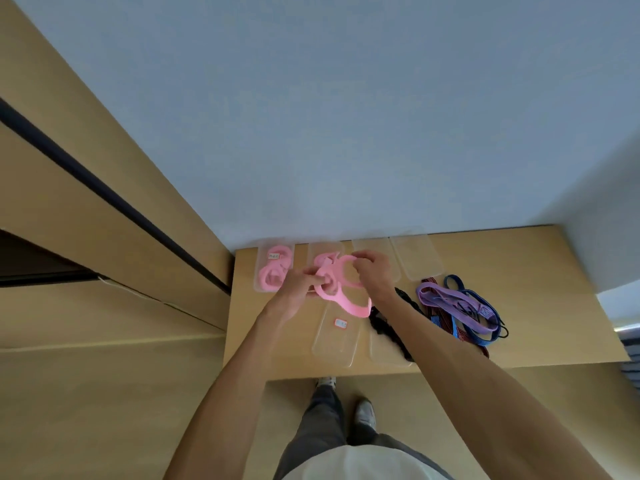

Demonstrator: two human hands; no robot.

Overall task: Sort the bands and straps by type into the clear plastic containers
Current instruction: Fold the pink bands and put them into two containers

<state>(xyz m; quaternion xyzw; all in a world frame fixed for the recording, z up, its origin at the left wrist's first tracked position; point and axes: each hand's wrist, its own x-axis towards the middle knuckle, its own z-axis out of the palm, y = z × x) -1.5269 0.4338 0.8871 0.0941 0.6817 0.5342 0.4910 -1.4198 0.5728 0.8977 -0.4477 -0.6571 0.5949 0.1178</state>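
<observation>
Matt pink elastic bands [341,292] look soft between the fingers [313,278]; beside them, smooth clear plastic containers [334,344] on a matt wooden table [519,258]. Woven cloth straps [460,306].

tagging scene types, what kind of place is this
Probably a plain indoor room: a light wooden table against a bare pale blue wall, tan floor below. Home or office, I cannot tell.

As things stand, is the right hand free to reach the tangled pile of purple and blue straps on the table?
Probably not at once: the right hand pinches the pink looped band, as does the left hand. The tangled pile of purple and blue straps lies uncovered just to its right, nothing between.
</observation>
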